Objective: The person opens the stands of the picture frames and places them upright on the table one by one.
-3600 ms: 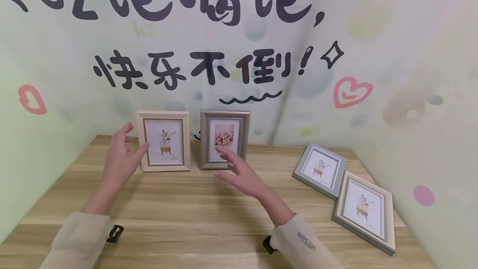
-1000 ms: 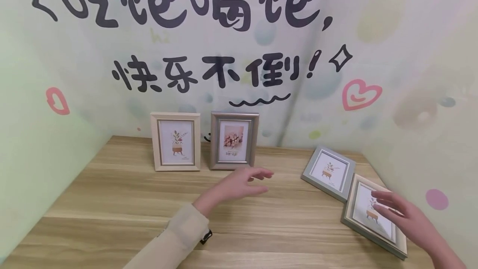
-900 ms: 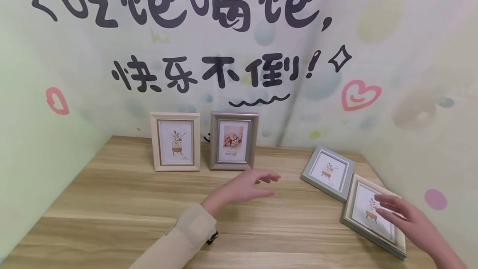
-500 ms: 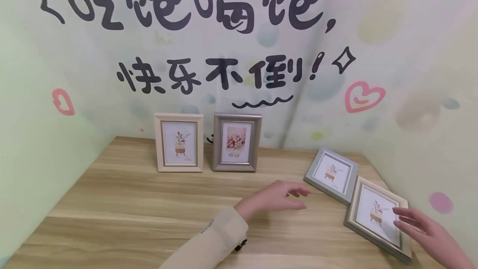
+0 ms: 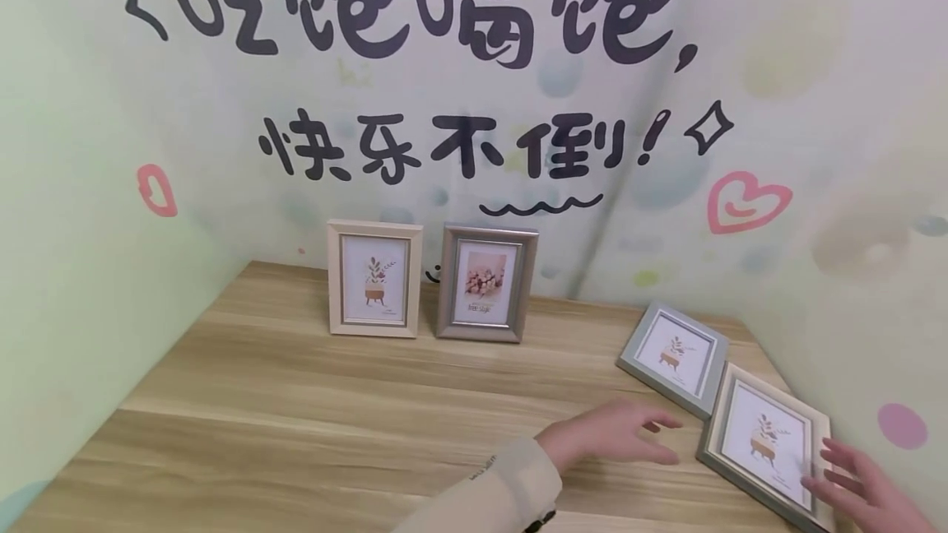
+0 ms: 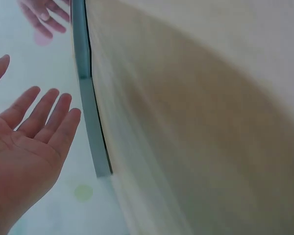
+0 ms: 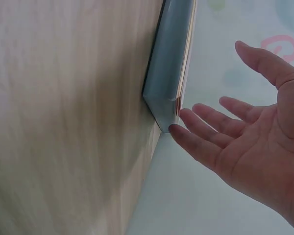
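A cream picture frame (image 5: 768, 440) with a potted-plant print lies face up at the right. My right hand (image 5: 862, 484) is at its right edge, fingers spread and gently bent; contact cannot be told. In the right wrist view, its fingertips come close to the frame's blue-grey side (image 7: 169, 54). My left hand (image 5: 615, 432) hovers left of this frame, fingers extended and holding nothing; the left wrist view shows its palm (image 6: 24, 156) facing up in the picture. A blue-grey picture frame (image 5: 676, 356) lies behind, its corner meeting the cream one.
Two picture frames stand upright at the back of the wooden table (image 5: 296, 434): a cream one (image 5: 374, 280) and a brown-grey one (image 5: 486, 284) with a flower picture. Behind them rises a printed wall (image 5: 459, 212), and side walls border the table left and right.
Both hands have left the upright frames. Over the last second my left hand has moved right toward the lying cream frame, while my right hand has shifted to its right edge. The frames stay put.
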A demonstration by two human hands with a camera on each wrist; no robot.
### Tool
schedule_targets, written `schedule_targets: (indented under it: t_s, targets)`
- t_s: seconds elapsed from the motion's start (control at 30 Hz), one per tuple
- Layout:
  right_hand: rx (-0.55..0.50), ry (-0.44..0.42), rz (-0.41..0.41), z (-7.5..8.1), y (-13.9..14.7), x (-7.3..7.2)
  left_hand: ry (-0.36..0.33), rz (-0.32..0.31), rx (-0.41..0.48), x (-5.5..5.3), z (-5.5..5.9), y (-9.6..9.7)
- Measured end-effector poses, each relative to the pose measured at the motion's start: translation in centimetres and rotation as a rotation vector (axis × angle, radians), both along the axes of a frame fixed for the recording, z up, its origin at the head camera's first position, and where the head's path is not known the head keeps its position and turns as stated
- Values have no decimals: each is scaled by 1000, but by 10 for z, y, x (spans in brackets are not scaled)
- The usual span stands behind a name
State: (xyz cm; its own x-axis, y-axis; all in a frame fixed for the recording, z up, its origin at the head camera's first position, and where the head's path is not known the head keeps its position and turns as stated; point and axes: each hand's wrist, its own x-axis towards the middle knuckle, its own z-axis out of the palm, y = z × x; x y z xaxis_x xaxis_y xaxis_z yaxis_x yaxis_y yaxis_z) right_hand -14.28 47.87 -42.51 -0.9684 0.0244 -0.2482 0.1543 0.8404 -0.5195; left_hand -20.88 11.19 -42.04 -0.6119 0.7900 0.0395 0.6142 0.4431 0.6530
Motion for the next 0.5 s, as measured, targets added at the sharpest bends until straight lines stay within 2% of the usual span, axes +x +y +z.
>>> schedule_targets:
  t_s: [0.1,0.2,0.33,0.5]
  targets:
    - [-26,-33,-34,-1,1,5,-34,16,-8,5,-3,13]
    - [-32,-26,-67,1,2,12,-53,23,-20,9,-7,24]
    - [-36,-90,-99,3,4,15,-78,25,-22,11,-10,32]
    - [-26,-207,-93,1,5,14,-210,47,0,16,-4,37]
